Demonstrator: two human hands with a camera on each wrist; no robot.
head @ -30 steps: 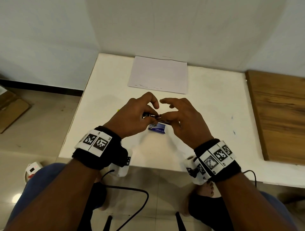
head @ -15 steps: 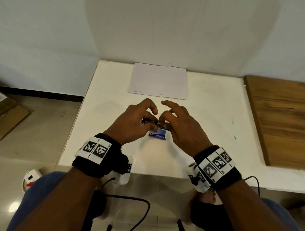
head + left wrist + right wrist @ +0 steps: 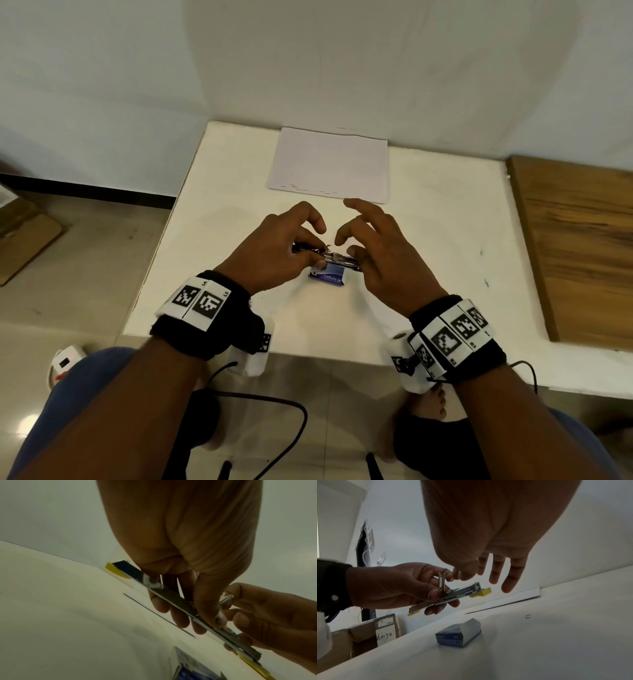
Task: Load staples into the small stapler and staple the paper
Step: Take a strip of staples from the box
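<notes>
My left hand (image 3: 308,253) grips the small metal stapler (image 3: 337,258) with yellow ends, held opened out just above the table. In the right wrist view the left thumb and fingers clamp the stapler (image 3: 462,592), and a thin metal strip (image 3: 441,584) stands upright from its channel. My right hand (image 3: 456,574) pinches the top of that strip between thumb and forefinger, with the other fingers stretched out. The left wrist view shows the left hand (image 3: 188,608) on the stapler (image 3: 171,596). A blue staple box (image 3: 327,277) lies under the hands. The white paper (image 3: 329,164) lies at the back.
The white table (image 3: 428,240) stands against the wall. A wooden board (image 3: 582,240) adjoins its right side. One loose staple (image 3: 528,616) lies near the box. Cardboard boxes (image 3: 368,631) stand on the floor to the left. Cables hang below the front edge.
Both hands stay together over the staple box. The right hand's fingers have lifted and spread, leaving only thumb and forefinger at the stapler.
</notes>
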